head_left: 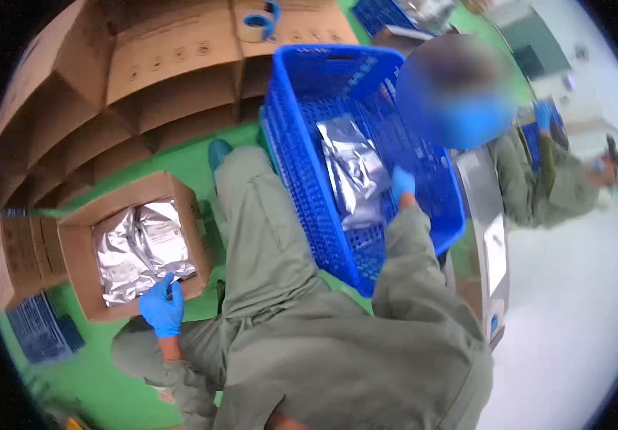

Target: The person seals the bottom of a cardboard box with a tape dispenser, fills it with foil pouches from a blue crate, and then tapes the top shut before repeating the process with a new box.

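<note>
My left hand (162, 307), in a blue glove, is at the near edge of an open cardboard box (79, 251). Its fingers are apart, with the fingertips over the corner of a silver foil pouch (162, 233). Another foil pouch (119, 258) lies beside that one inside the box. My right hand (403, 184), also gloved in blue, reaches into a blue plastic crate (291, 136). Silver foil pouches (355, 168) lie on the crate floor, right beside my right fingers, which are blurred.
Several open cardboard boxes (173, 68) stand in rows at the back, with a tape dispenser (257, 27) on top. My bent leg (259, 208) is between box and crate. A masked person (459, 93) is close to the crate; another person (559, 175) is farther right.
</note>
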`<act>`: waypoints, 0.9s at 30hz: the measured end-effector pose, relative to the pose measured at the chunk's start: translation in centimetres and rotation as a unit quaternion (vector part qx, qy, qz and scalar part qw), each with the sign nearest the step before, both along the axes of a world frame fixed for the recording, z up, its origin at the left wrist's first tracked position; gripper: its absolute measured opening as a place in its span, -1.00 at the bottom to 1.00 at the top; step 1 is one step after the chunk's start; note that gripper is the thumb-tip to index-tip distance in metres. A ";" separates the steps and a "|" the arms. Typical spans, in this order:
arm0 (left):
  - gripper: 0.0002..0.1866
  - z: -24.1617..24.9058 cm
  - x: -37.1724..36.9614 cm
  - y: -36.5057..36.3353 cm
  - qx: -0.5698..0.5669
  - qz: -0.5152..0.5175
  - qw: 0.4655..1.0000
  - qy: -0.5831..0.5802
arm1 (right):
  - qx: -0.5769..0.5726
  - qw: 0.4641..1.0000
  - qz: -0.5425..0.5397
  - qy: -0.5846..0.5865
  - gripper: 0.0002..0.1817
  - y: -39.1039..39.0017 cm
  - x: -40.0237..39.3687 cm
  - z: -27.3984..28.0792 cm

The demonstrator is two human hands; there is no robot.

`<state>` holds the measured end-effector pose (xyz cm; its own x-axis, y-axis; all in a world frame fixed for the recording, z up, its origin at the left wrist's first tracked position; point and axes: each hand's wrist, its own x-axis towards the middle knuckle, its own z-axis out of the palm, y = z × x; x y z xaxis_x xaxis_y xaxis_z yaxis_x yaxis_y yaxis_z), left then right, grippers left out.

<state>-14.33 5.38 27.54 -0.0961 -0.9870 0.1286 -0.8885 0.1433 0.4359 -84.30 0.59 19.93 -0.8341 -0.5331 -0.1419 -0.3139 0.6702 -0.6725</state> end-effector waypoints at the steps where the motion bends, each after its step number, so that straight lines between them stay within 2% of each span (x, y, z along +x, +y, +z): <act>1: -0.78 0.1 -0.2 0.1 -0.024 -0.024 0.999 0.001 | -0.014 0.970 -0.039 -0.240 -0.52 1.0 0.0 -1.7; 2: -0.78 0.5 -0.3 -0.3 -0.046 -0.029 0.999 -0.002 | -0.023 0.931 -0.028 -0.364 -0.51 0.4 0.6 -3.0; 3: -0.78 0.2 -0.3 -0.1 0.025 0.007 0.999 -0.019 | -0.028 0.901 0.016 -0.432 -0.50 -0.6 1.5 -3.9; 4: -0.75 1.8 -1.1 -0.4 0.060 0.022 0.998 -0.010 | -0.030 0.887 0.085 -0.452 -0.49 -2.1 2.4 -4.9; 5: -0.71 2.8 -1.1 -0.3 0.102 0.033 0.994 -0.015 | -0.027 0.889 0.179 -0.421 -0.48 -3.6 2.9 -6.4; 6: -0.66 1.0 -0.6 0.2 0.079 0.032 0.995 -0.050 | -0.014 0.894 0.273 -0.356 -0.47 -4.6 3.2 -7.5; 7: -0.69 1.4 -0.5 0.3 0.081 0.038 0.995 -0.043 | 0.006 0.900 0.355 -0.252 -0.46 -6.1 3.4 -7.9; 9: -0.67 3.1 -0.8 0.0 0.057 0.043 0.997 -0.022 | 0.027 0.893 0.444 -0.059 -0.44 -7.9 1.6 -8.3; 10: -0.66 2.7 -0.9 0.3 0.045 0.068 0.997 0.003 | 0.023 0.893 0.450 0.014 -0.43 -8.9 0.6 -8.0; 11: -0.65 2.4 -0.7 0.4 0.091 0.066 0.994 -0.013 | 0.014 0.898 0.435 0.070 -0.41 -9.9 0.0 -7.0; 13: -0.65 1.8 -0.8 0.3 0.085 0.074 0.993 -0.028 | -0.018 0.907 0.382 0.179 -0.39 -12.7 -1.8 -4.2; 14: -0.65 1.4 -0.6 0.2 0.074 0.057 0.994 -0.048 | -0.035 0.886 0.377 0.268 -0.37 -14.1 -3.1 -2.5; 15: -0.65 0.8 -0.5 0.2 0.066 0.053 0.996 -0.037 | -0.055 0.813 0.393 0.426 -0.36 -16.1 -4.7 -0.7; 16: -0.65 0.6 -0.5 0.3 0.072 0.034 0.996 -0.035 | -0.096 0.636 0.388 0.660 -0.34 -18.1 -9.1 -0.7; 17: -0.66 0.5 -0.6 0.1 0.053 0.040 0.997 -0.026 | -0.078 0.733 0.397 0.548 -0.30 -16.9 -2.4 6.3; 18: -0.68 0.3 -0.6 0.1 0.033 0.045 0.998 -0.015 | -0.066 0.815 0.378 0.434 -0.25 -14.6 8.2 16.0; 20: -0.72 0.6 -0.7 -0.1 0.017 0.016 1.000 0.003 | -0.064 0.891 0.260 0.367 -0.20 -12.1 20.1 25.3; 22: -0.73 0.8 -0.8 -0.4 -0.017 0.040 0.999 -0.020 | -0.252 0.831 0.325 0.375 -0.19 -12.0 23.1 27.9; 24: -0.79 1.2 -0.7 -0.4 -0.026 0.011 0.999 -0.016 | -0.327 0.807 0.341 0.355 -0.38 -11.1 30.3 31.4; 26: -0.79 1.2 -0.4 -0.1 -0.010 0.053 0.990 0.132 | -0.469 0.705 0.421 0.325 -0.48 -13.1 33.0 31.1; 27: -0.79 1.8 0.1 0.1 -0.007 0.042 0.991 0.125 | -0.453 0.702 0.481 0.266 -0.49 -13.1 35.9 31.9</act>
<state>-14.27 5.46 29.39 0.0225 -0.9882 0.1516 -0.7620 0.0812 0.6425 -48.37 -12.51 51.86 0.1679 -0.5568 0.8135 -0.6958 -0.6515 -0.3024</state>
